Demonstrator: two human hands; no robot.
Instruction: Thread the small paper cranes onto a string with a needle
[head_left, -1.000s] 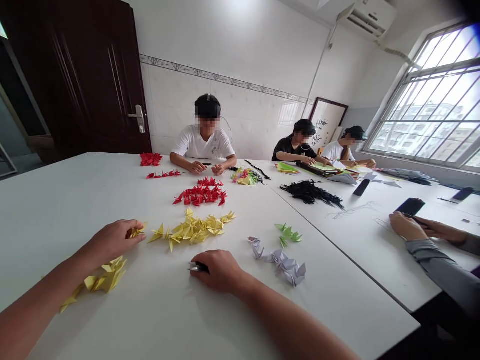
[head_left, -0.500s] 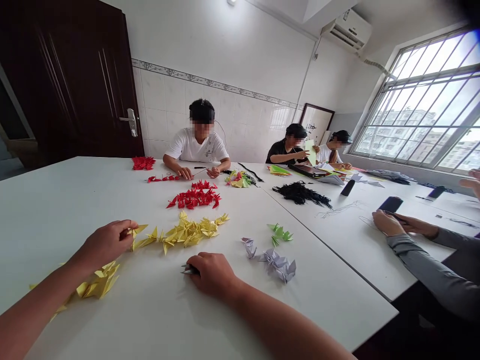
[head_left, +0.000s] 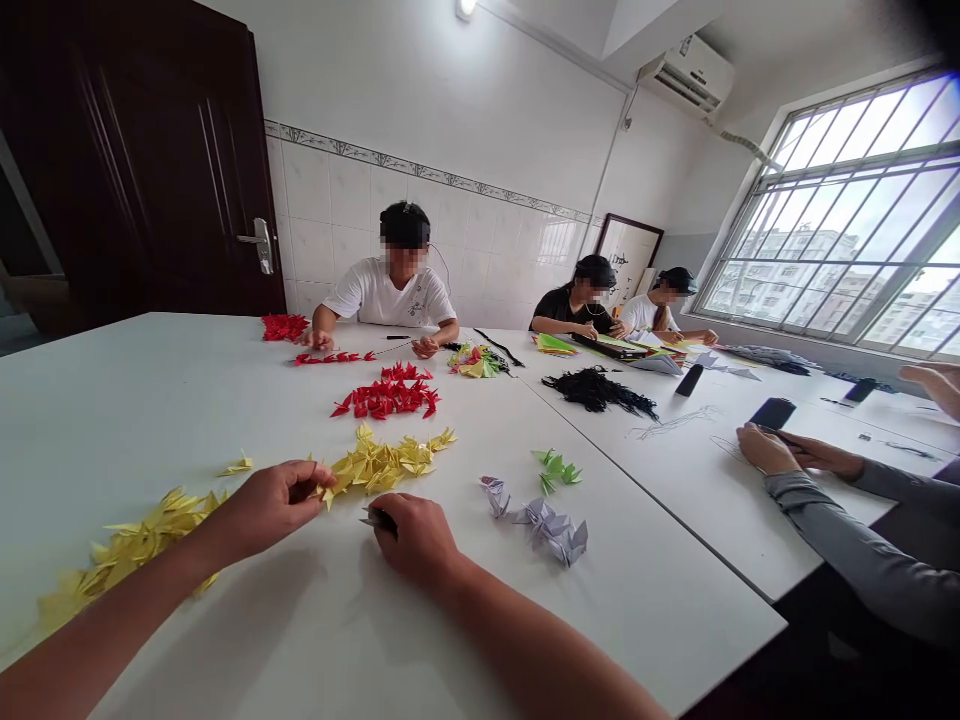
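Paper cranes [head_left: 127, 550] in yellow lying in a loose drift far left of the row of yellow cranes [head_left: 382, 462], one lone crane [head_left: 236, 466] sitting apart between drift and row on the white table [head_left: 112, 380]. Left hand [head_left: 266, 505] reaching to the row's left end, fingers curled, fingertips [head_left: 319, 472] touching or almost touching a crane there, with no telling from this view whether gripping it. Row lying heaped and overlapping, wings pointing every way, each crane probably weighing next to nothing, stiff along its creases yet easily crushed, and likely to skid on the smooth tabletop; a gentle pinch at the central body ridge, not the wing tips, seeming safest. Red cranes [head_left: 386, 395] lying just beyond the row. Right hand [head_left: 416, 535] resting just below the row, clenched on a small dark object [head_left: 381, 520] with a pale pointed tip, most of it hidden inside the fist. Lavender cranes [head_left: 544, 530] and green cranes [head_left: 553, 470] lying right of the row, a black thread tangle [head_left: 596, 390] farther right and beyond. Far right of the row, a co-worker's hands [head_left: 780, 450] resting beside a dark slab, probably a phone [head_left: 774, 413], grey sleeves [head_left: 832, 530] stretching in from the edge.
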